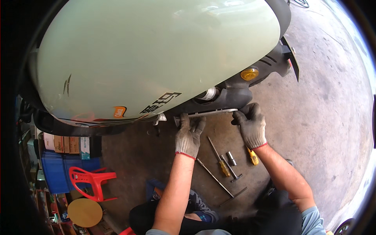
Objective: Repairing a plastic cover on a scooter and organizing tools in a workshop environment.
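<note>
Fitting step judged underway; left hand [190,135] and right hand [250,125] fingers clamped on metal strip [211,113] beneath scooter body [156,55]; screwdrivers [221,162] below fingers on floor [321,117]; fastening judged next.

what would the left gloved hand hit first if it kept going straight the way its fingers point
Probably the black underside trim of the pale green scooter body. The left hand in its grey knit glove points up the picture, fingers already on the flat silver metal strip; depth beyond that is unclear.
</note>
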Tool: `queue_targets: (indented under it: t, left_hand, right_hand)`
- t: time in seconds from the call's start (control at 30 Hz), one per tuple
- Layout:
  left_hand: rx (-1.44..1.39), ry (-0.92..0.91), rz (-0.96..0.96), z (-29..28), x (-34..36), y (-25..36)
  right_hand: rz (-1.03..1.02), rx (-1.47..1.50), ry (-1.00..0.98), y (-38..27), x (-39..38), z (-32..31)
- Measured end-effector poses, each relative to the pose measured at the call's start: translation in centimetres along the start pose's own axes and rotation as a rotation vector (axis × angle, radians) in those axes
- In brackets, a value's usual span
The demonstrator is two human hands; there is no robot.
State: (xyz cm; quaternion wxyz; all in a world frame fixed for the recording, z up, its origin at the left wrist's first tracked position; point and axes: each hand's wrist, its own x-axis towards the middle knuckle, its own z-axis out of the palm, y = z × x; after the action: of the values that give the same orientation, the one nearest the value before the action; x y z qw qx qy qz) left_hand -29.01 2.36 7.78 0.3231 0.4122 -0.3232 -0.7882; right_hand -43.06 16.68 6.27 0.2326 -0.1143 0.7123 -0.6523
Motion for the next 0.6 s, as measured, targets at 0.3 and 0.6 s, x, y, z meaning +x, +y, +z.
queue_targets:
  t: [0.3, 0.6]
  left_hand:
    - [-0.035, -0.037, 0.094, -0.1, 0.7, -0.7]
    - [-0.039, 0.007, 0.14, -0.1, 0.8, -1.3]
  right_hand:
    - [-0.184, -0.324, 0.154, 0.4, 0.6, -0.3]
    - [-0.67, -0.62, 0.077, -5.1, 0.1, 1.0]
